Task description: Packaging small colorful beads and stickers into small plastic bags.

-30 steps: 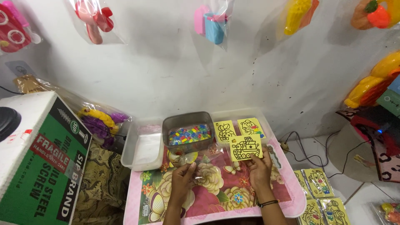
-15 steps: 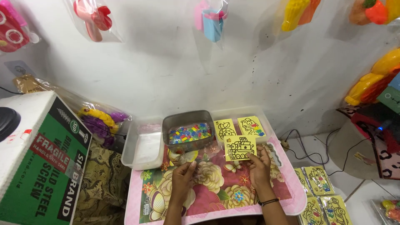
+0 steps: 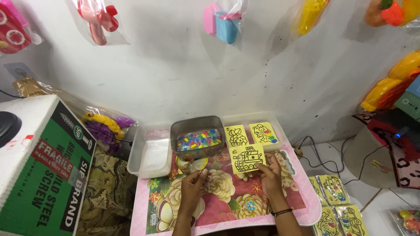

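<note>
My right hand (image 3: 270,175) holds a yellow card with a black ship outline (image 3: 247,159) by its lower right edge, just above the flowered pink table (image 3: 227,201). Resting on the table to the left, my left hand (image 3: 193,185) has its fingers curled near a small clear bag (image 3: 187,163); whether it grips anything I cannot tell. A grey metal tin of small coloured pieces (image 3: 198,139) stands just behind both hands. Two more yellow picture cards (image 3: 251,134) lie side by side right of the tin.
A clear plastic tub (image 3: 152,151) sits at the table's back left. A large green and white carton (image 3: 39,166) stands at left. Bagged yellow picture cards (image 3: 332,192) lie on the floor at right, near cables (image 3: 319,153). Bagged toys hang on the white wall.
The ship card has come down and slightly left with my right hand, from beside the two lying cards to just in front of the tin. My left hand has barely moved.
</note>
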